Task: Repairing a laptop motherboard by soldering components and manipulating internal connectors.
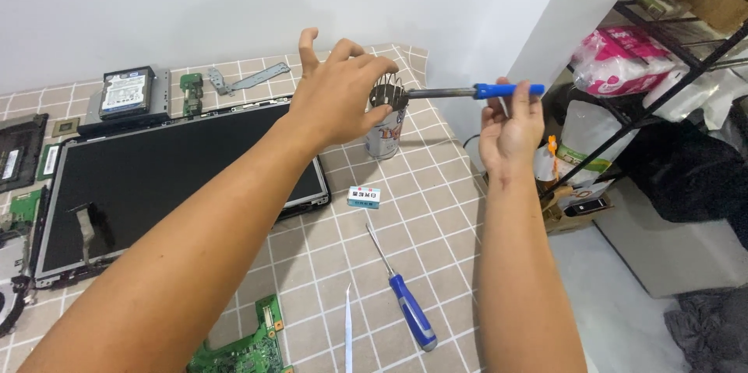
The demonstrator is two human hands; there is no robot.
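Hands are seen raised above a bench (436,209) covered in a tan grid-patterned cloth. The right hand (510,127) is closed around the blue plastic handle of a soldering iron (467,92), which is held level, its dark metal shaft pointing toward the left hand. The left hand (339,92) is spread, fingers fanned and slightly curled, and is placed over the top of a silver cylindrical metal stand with a coiled wire holder (386,120), which stands upright on the bench near the far edge. The tip of the iron is met by the coil at the top of the stand; whether the left fingers actually touch the coil cannot be told.

Just in front of the stand, a small white and blue box (364,197) is laid flat on the cloth. Nearer the camera, a blue-handled screwdriver (403,295) is laid at an angle, with a thin white strip (347,334) beside it. A large dark laptop screen panel (156,178) is spread out under the left forearm. A silver hard drive (125,92) and a grey metal bracket (249,77) are set beyond it, and a green circuit board (245,350) is visible at the near edge. A black wire shelf (662,45) holding bags is seen to the right.
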